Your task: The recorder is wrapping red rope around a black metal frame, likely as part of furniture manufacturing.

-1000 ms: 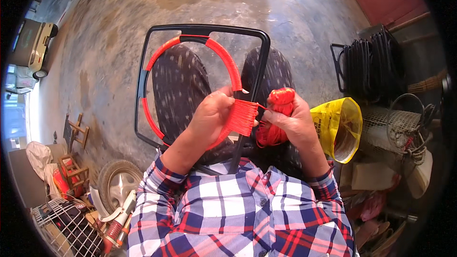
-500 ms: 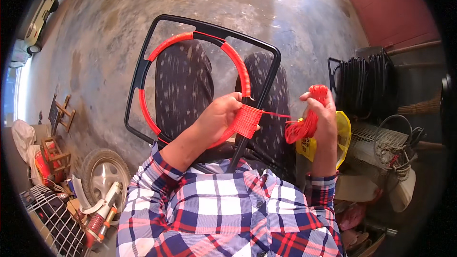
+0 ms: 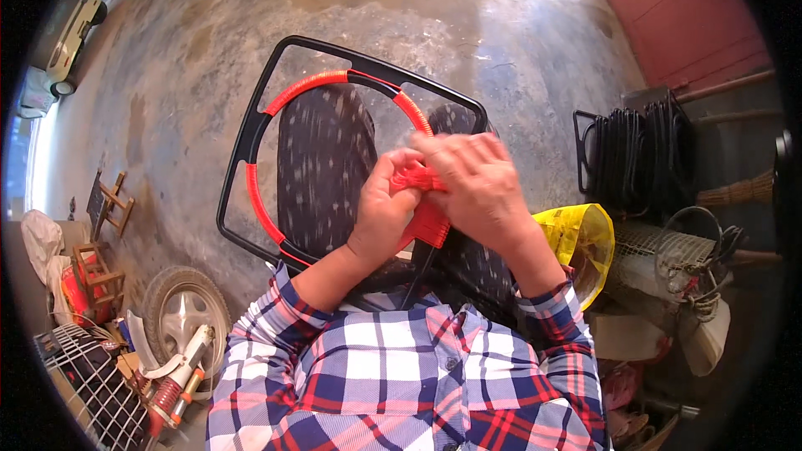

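A black metal frame (image 3: 243,140) with a round inner ring rests over my thighs. Glossy red cord is wound around the ring in separate sections, among them the red winding (image 3: 307,90) at its far side. At the ring's right side, my left hand (image 3: 384,209) is closed on a loose bundle of red cord (image 3: 415,179). My right hand (image 3: 478,179) reaches over the same bundle from the right, fingers curled around it and slightly blurred. Below the hands shows a wide block of wound cord (image 3: 430,227). Both hands partly hide the ring there.
A yellow bag (image 3: 576,238) stands beside my right leg, near a wire mesh cage (image 3: 639,250). Several black frames (image 3: 631,150) are stacked at the right. On the left lie a spoked wheel (image 3: 185,309), a shock absorber (image 3: 171,384) and a white wire rack (image 3: 92,388).
My right hand has come left with the cord bundle, from beside the yellow bag to the ring. The left hand has left the wound block and now grips the bundle. The frame has shifted slightly.
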The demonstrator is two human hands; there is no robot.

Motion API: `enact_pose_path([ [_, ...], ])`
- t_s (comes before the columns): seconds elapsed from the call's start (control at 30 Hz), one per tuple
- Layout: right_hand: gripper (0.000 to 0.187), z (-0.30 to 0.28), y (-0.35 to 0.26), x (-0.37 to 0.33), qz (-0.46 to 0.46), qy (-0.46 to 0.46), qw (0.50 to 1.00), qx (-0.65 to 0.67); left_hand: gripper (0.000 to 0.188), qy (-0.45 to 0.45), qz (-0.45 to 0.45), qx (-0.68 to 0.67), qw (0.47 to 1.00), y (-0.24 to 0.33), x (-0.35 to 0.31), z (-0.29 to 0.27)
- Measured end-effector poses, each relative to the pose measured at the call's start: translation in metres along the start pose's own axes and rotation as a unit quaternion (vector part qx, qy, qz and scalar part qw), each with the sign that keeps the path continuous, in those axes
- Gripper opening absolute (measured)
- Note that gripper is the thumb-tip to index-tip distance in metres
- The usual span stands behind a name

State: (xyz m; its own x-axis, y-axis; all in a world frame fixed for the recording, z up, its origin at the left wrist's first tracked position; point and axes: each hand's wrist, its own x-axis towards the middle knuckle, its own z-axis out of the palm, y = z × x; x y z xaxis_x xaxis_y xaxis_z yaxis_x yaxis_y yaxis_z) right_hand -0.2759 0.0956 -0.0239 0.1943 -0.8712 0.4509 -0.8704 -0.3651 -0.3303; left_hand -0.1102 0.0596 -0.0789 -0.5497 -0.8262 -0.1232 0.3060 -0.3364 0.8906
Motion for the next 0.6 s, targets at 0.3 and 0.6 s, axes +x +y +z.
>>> enact_pose_path([
  [0.3,0.021,0.005,0.035,-0.076,0.313,0.010,0.928,0.201,0.020,0.038,-0.207,-0.279,0.937,0.001,0.008,0.001],
  [0.6,0.015,0.000,0.033,-0.063,0.404,0.013,0.789,0.462,0.021,0.016,-0.249,-0.320,0.914,-0.004,0.004,-0.010],
])
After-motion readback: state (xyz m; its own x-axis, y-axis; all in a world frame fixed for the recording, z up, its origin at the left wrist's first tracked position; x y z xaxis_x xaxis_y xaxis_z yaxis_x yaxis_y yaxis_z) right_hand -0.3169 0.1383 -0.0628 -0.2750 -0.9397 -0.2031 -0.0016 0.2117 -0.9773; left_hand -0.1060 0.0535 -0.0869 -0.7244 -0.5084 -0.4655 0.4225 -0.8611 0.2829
